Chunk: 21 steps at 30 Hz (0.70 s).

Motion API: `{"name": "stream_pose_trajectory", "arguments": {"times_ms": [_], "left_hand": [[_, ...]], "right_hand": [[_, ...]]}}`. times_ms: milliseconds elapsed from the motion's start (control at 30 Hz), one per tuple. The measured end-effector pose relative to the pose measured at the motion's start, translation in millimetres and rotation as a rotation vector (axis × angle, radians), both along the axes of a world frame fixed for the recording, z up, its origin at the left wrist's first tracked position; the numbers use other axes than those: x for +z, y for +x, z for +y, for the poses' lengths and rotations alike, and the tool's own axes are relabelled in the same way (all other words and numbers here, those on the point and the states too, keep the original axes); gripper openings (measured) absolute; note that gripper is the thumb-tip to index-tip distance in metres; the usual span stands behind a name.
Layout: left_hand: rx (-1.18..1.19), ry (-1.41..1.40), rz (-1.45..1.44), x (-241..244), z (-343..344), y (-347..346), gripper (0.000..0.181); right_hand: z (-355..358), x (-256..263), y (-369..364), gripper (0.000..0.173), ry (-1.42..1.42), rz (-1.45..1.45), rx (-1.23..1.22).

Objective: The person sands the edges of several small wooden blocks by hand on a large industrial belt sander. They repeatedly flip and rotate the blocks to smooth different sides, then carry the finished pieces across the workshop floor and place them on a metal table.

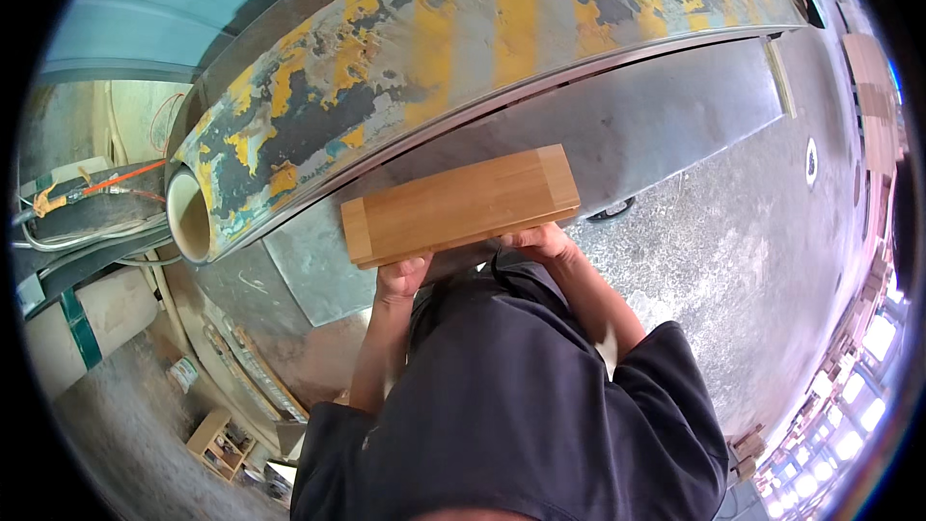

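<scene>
Both hands hold a flat wooden panel point(456, 206) with lighter strips at its two ends, in front of the waist. My left hand point(406, 275) grips its near edge close to the left end, thumb towards the top. Closer to the right end, my right hand point(542, 239) grips the same edge. The fingers beneath the wood are hidden. Under and beyond the panel lies a grey metal surface point(636, 123), and past it runs a long machine guard point(477, 36) with worn yellow and grey stripes.
A round opening point(189, 213) ends the striped guard at the left, near hoses and an orange cable point(123, 177). Lower left, a small wooden box point(221, 445) with compartments stands on the floor. Stacked wood point(868, 101) lines the far right. A dark oval handle point(613, 211) lies right of the panel.
</scene>
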<state>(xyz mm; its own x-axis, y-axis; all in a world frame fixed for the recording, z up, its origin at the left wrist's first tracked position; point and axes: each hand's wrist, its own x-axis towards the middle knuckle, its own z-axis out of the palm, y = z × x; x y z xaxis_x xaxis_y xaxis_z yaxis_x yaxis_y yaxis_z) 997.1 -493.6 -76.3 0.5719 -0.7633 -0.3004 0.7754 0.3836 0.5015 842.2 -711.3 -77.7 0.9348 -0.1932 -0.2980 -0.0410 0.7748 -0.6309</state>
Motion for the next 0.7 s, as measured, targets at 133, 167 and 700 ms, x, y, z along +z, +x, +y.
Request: {"name": "stream_pose_trajectory", "arguments": {"times_ms": [133, 167, 700], "left_hand": [[0.012, -0.002, -0.021, 8.4, -6.5, -11.6, 0.064], [0.012, 0.003, -0.016, 8.0, -6.0, -14.1, 0.064], [0.035, 0.073, -0.256, -18.2, 18.4, -32.5, 0.064]], "right_hand": [[5.8, 2.1, -9.3, 0.057, 0.066, -0.044, -0.111], [7.8, 1.7, -9.3, 0.056, 0.104, -0.06, -0.146], [-3.4, 21.7, -12.7, 0.054, 0.068, 0.361, -0.556]]}}
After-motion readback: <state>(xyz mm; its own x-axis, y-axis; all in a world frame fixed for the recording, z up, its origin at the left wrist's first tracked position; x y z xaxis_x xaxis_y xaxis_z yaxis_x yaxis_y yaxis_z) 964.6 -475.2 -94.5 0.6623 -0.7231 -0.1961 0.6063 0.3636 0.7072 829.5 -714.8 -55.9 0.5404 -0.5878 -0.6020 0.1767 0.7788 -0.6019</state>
